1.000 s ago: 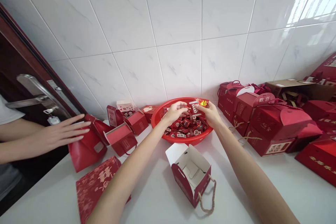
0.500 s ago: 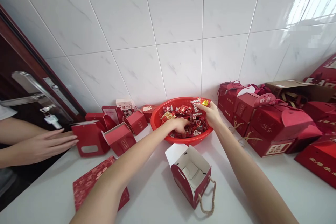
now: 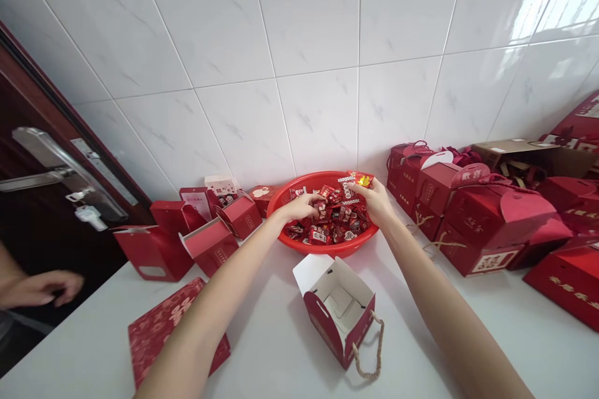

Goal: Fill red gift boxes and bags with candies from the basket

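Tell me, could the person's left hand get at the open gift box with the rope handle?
Probably yes. The left hand is over the red basket, and the gift box sits just in front on the white counter. Only the basket's rim lies between them.

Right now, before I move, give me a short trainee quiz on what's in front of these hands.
1. Does the left hand or the right hand hold the red and yellow packet?
2. True or false: the open gift box with the rope handle sits inside the red basket.
3. The hand at the far left, below the door handle, belongs to: A) the person wearing the camera, or B) another person?

Key: 1. right hand; 2. false, it is outside the basket, in front of it; 3. B.
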A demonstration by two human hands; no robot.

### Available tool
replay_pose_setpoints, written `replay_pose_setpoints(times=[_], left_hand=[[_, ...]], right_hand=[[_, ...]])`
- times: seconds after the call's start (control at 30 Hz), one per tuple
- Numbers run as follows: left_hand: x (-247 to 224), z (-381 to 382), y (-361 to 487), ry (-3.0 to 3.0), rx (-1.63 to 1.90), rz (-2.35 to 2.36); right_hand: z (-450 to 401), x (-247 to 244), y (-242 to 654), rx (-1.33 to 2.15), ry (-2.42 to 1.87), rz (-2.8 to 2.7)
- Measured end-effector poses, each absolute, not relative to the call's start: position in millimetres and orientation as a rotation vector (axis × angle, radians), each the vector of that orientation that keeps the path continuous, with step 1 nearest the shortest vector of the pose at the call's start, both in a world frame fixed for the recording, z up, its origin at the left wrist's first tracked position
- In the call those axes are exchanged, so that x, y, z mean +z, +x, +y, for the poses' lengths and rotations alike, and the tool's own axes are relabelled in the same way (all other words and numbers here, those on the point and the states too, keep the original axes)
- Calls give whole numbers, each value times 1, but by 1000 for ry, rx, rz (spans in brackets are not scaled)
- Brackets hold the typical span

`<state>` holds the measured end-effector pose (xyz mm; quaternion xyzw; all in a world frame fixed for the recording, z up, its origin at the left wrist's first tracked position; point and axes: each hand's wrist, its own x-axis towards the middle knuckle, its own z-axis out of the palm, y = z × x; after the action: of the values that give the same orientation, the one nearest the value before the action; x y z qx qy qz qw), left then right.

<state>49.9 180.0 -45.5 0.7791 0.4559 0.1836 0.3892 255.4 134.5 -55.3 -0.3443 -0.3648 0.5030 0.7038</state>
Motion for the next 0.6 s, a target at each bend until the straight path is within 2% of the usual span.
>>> replay_pose_setpoints(times=[0.3, 0.6], left_hand=[[-46, 176, 52, 1793, 787, 1039], [-27, 103, 41, 1792, 1112, 789]], right_hand=[[134, -56, 255, 1121, -772, -837], [119, -37, 254, 1134, -751, -902]])
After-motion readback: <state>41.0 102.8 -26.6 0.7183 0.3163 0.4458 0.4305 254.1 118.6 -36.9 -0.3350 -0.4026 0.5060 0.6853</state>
